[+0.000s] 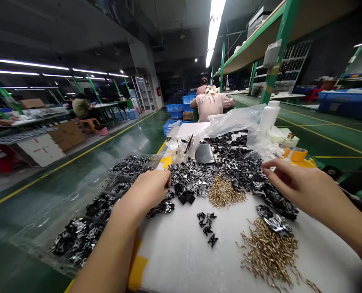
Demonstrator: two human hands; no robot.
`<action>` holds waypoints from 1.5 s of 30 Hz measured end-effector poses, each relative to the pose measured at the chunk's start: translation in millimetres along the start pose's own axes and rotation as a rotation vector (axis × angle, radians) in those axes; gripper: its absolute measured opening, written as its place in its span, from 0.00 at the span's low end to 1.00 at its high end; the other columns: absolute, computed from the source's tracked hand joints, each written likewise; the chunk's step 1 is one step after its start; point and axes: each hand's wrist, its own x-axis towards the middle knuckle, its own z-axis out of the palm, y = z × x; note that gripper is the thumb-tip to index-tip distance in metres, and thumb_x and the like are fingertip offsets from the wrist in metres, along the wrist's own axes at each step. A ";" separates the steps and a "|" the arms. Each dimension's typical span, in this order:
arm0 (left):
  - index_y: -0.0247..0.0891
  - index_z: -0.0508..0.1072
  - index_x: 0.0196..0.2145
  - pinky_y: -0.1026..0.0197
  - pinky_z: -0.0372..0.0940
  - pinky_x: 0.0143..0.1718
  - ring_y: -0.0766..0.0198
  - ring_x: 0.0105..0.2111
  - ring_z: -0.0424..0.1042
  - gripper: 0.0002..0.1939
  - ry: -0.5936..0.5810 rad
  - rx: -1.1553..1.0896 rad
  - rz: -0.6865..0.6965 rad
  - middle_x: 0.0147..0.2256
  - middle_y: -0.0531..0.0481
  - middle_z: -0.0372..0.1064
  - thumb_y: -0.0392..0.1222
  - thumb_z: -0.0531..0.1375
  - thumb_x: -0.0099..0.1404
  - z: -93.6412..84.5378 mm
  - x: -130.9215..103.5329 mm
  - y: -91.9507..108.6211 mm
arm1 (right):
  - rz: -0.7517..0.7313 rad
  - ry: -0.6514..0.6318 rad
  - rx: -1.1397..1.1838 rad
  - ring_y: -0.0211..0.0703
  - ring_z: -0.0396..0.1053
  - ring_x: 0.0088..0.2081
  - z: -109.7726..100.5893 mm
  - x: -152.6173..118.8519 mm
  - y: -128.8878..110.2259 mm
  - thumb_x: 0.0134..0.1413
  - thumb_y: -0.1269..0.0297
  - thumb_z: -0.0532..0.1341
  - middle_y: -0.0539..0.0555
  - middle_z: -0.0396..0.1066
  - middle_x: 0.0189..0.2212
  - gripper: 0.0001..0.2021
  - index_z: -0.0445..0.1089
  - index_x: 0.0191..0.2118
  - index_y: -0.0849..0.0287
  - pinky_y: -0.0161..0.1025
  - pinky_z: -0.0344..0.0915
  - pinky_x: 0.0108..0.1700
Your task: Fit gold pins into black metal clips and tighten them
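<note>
My left hand (pixel 152 185) is curled closed at the left edge of the heap of small silver metal parts (pixel 196 175); its fingertips are hidden, so I cannot make out what they hold. Over the right side of a heap of black clips (pixel 244 162) hovers my right hand (pixel 293 179), fingers bent, thumb and forefinger slightly apart with nothing visible between them. Between the hands lies a pile of small brass-coloured pins (pixel 225 191). Several loose black pieces (pixel 207 228) are on the white work surface (pixel 174 252). A larger pile of curved brass-coloured pieces (pixel 270 250) sits below my right hand.
A clear compartment tray (pixel 40 244) full of black and silver parts stands at the left. Farther back are a dark flat box (pixel 204 154), a plastic bag (pixel 235 122), a white bottle (pixel 270 116) and orange tape (pixel 295 154). A person in pink (pixel 213 106) sits ahead.
</note>
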 end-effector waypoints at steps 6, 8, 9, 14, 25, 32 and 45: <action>0.41 0.70 0.24 0.63 0.49 0.23 0.60 0.26 0.66 0.08 -0.145 0.073 -0.032 0.26 0.50 0.70 0.33 0.52 0.49 4.7 11.0 0.3 | 0.106 -0.078 -0.066 0.40 0.65 0.20 -8.1 7.3 23.3 0.56 0.58 0.51 0.49 0.69 0.20 0.11 0.67 0.36 0.54 0.34 0.51 0.21; 0.42 0.70 0.24 0.63 0.48 0.23 0.59 0.26 0.66 0.06 -0.165 0.102 -0.045 0.27 0.49 0.71 0.36 0.53 0.50 4.2 11.3 -1.6 | 0.090 -0.120 -0.074 0.40 0.65 0.21 -5.9 8.0 30.9 0.56 0.60 0.51 0.50 0.70 0.21 0.10 0.68 0.34 0.55 0.35 0.52 0.21; 0.42 0.70 0.24 0.62 0.49 0.23 0.58 0.26 0.66 0.05 -0.164 0.103 -0.051 0.27 0.49 0.71 0.38 0.54 0.50 3.4 11.1 -2.6 | 0.065 -0.148 -0.070 0.40 0.65 0.22 -3.6 7.9 32.2 0.56 0.61 0.51 0.50 0.70 0.22 0.10 0.68 0.32 0.55 0.35 0.54 0.22; 0.41 0.69 0.25 0.61 0.52 0.24 0.57 0.27 0.67 0.07 0.009 -0.018 0.001 0.27 0.48 0.71 0.46 0.56 0.55 -3.5 10.7 6.6 | -0.145 -0.273 -0.010 0.45 0.68 0.35 16.3 3.7 19.7 0.53 0.58 0.56 0.53 0.69 0.32 0.08 0.70 0.35 0.53 0.37 0.62 0.30; 0.38 0.70 0.35 0.62 0.62 0.33 0.64 0.34 0.68 0.06 -0.078 -0.897 0.436 0.36 0.50 0.71 0.37 0.54 0.61 38.6 3.2 82.4 | -0.239 -0.286 -0.017 0.46 0.67 0.34 34.7 -1.9 16.3 0.54 0.65 0.54 0.56 0.64 0.34 0.06 0.66 0.36 0.58 0.40 0.64 0.33; 0.35 0.66 0.38 0.62 0.65 0.32 0.66 0.33 0.68 0.08 -0.223 -1.393 0.233 0.36 0.47 0.68 0.39 0.57 0.60 40.1 14.7 78.1 | -0.248 -0.300 0.013 0.45 0.66 0.33 41.0 -3.8 18.3 0.53 0.64 0.56 0.55 0.65 0.35 0.06 0.62 0.37 0.58 0.41 0.64 0.33; 0.35 0.70 0.37 0.66 0.63 0.30 0.70 0.30 0.68 0.09 -0.382 -1.691 0.085 0.39 0.45 0.68 0.36 0.60 0.56 47.2 10.5 81.4 | -0.196 -0.291 0.130 0.47 0.68 0.33 55.5 -6.8 31.1 0.50 0.59 0.58 0.58 0.64 0.36 0.14 0.63 0.42 0.58 0.43 0.65 0.35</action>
